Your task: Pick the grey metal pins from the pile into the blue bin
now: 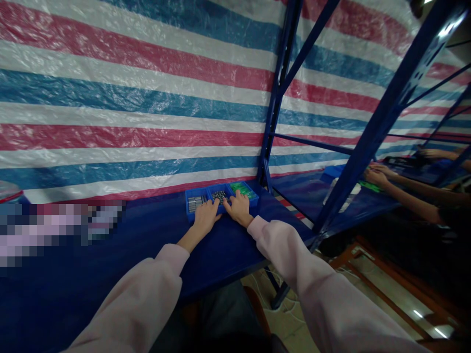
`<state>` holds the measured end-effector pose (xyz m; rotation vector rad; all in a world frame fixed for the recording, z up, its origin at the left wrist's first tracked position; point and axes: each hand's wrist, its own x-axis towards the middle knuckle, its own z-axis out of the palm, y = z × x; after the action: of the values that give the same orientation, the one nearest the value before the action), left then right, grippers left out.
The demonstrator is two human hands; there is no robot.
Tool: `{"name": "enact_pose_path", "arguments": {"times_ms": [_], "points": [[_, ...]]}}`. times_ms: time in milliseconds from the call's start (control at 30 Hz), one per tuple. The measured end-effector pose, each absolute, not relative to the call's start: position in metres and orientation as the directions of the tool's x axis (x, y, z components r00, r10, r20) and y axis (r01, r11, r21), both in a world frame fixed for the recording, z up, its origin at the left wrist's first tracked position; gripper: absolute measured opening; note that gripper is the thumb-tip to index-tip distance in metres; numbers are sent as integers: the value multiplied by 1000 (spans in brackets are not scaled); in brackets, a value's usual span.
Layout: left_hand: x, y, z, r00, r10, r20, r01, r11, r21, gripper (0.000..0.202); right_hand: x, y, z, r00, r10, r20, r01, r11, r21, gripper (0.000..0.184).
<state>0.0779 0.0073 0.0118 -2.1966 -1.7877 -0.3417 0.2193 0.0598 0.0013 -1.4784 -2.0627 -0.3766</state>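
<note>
Our left hand (206, 214) and right hand (239, 208) curl loosely over the blue tray (191, 216) on the tabletop (147, 245), their hold unclear to us; we're apparently fingering small metal parts (219, 195), which next calls for fine pinching.

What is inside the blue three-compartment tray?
Left, elongated grey pieces; middle, small metallic pieces; right, green pieces. The left hand and right hand hide whatever lies beneath.

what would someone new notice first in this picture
The red, white and blue striped sheet behind the table would likely catch the eye first. Next, a dark blue metal post slants up on the right. Then, near the centre, the left hand and right hand are at a blue compartment tray, bright green pieces in its right-hand section.
</note>
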Motion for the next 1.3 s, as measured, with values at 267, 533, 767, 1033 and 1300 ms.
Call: {"name": "enact_pose_path", "arguments": {"times_ms": [267, 533, 767, 1033, 1300], "points": [[72, 7, 12, 249, 902, 351, 968, -236, -82, 42, 220, 63, -4, -231, 736, 636, 928, 363, -84, 46], [69, 9, 12, 270, 896, 352, 963, -255, -90, 41, 219, 62, -4, -230, 743, 628, 934, 351, -72, 47], [66, 11, 13, 273, 894, 355, 962, -263, -79, 40, 218, 64, -4, -227, 743, 629, 937, 343, -68, 47], [66, 11, 13, 273, 892, 360, 961, -267, -67, 38, 219, 63, -3, -224, 750, 622, 934, 348, -83, 46], [68, 9, 15, 254, 902, 349, 966, -252, -52, 39, 219, 61, 0, -225, 757, 614, 934, 346, -85, 47]]}}
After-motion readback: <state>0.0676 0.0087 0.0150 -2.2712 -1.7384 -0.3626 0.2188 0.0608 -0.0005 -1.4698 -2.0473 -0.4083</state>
